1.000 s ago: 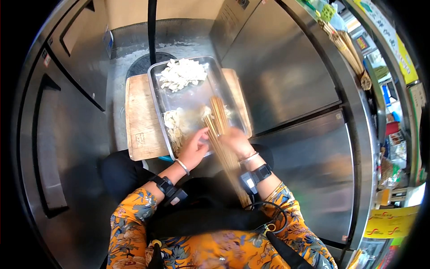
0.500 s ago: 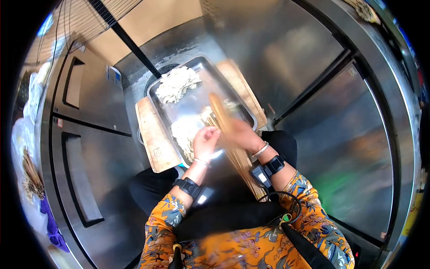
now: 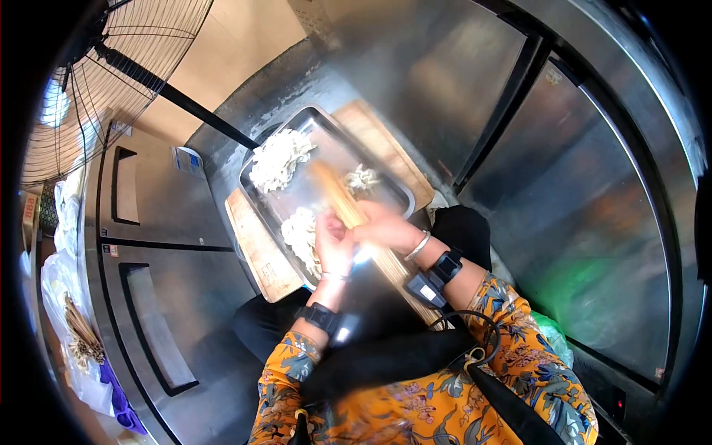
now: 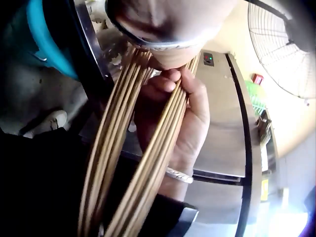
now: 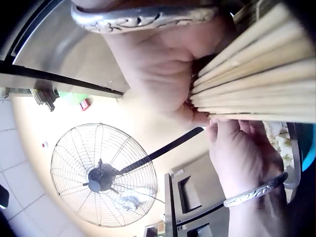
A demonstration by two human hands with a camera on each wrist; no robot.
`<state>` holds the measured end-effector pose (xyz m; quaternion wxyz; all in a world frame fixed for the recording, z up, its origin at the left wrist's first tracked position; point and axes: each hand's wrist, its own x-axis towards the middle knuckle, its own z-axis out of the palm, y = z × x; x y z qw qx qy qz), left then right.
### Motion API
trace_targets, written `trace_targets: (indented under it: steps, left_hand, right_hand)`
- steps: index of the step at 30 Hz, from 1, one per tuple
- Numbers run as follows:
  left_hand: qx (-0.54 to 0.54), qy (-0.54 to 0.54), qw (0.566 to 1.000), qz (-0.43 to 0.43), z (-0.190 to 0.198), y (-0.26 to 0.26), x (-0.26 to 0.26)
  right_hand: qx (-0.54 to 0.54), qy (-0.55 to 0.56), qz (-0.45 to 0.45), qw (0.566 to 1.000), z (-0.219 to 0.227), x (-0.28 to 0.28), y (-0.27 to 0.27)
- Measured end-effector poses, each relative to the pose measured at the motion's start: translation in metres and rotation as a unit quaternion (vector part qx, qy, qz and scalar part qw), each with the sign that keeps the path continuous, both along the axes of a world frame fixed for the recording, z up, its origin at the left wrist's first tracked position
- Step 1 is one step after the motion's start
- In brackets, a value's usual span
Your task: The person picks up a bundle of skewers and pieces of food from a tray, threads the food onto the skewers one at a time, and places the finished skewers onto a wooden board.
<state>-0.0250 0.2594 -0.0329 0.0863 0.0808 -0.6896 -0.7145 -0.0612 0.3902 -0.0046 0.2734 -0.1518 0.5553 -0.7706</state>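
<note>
Monitoring remotely, I noted right hand (image 3: 380, 226) grasping wooden sticks (image 3: 341, 199), slanted partly over tray (image 3: 328, 143), presumably keeping them aligned. Left hand (image 3: 331, 236) sat close against them, fingers curled, perhaps steadying; couldn't tell if pinching any.

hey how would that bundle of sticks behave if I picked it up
The bundle of sticks is probably fairly stiff, since its lengths look nearly straight. It may splay, as the left wrist view shows it parted in two.

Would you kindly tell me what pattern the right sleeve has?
The right sleeve is orange with a floral print, best seen in the head view.
</note>
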Motion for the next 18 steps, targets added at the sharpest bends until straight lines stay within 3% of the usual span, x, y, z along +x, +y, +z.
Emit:
trace_targets:
  steps: [2,3,6,8,10,11,14,18]
  left_hand:
    - [-0.044,0.042,0.998,-0.027,0.002,0.001,0.0]
    - [-0.245,0.063,0.965,-0.07,-0.008,-0.01,-0.001]
    - [-0.155,0.03,0.982,-0.102,-0.01,-0.014,0.001]
    - [0.047,-0.088,0.987,-0.126,-0.005,-0.024,0.002]
    - [0.184,-0.168,0.96,-0.125,0.008,-0.029,0.001]
    - [0.185,-0.152,0.959,-0.151,0.005,-0.032,-0.002]
    - [0.352,-0.203,0.902,-0.149,0.003,-0.041,0.001]
    - [0.461,-0.167,0.853,-0.179,0.02,-0.03,0.005]
  right_hand:
    - [-0.037,-0.017,0.028,0.999,-0.002,0.0,0.0]
    - [-0.045,-0.038,0.05,0.997,0.003,-0.001,0.002]
    - [-0.018,-0.023,0.09,0.996,0.001,-0.001,0.0]
    - [0.019,0.028,0.095,0.995,-0.001,0.001,-0.004]
    - [0.057,0.091,0.086,0.99,-0.002,0.006,-0.007]
    - [0.055,0.145,0.07,0.985,0.0,0.01,-0.008]
    - [0.198,0.173,0.111,0.958,0.009,0.012,-0.004]
    - [0.145,0.273,0.026,0.951,-0.012,0.012,-0.011]
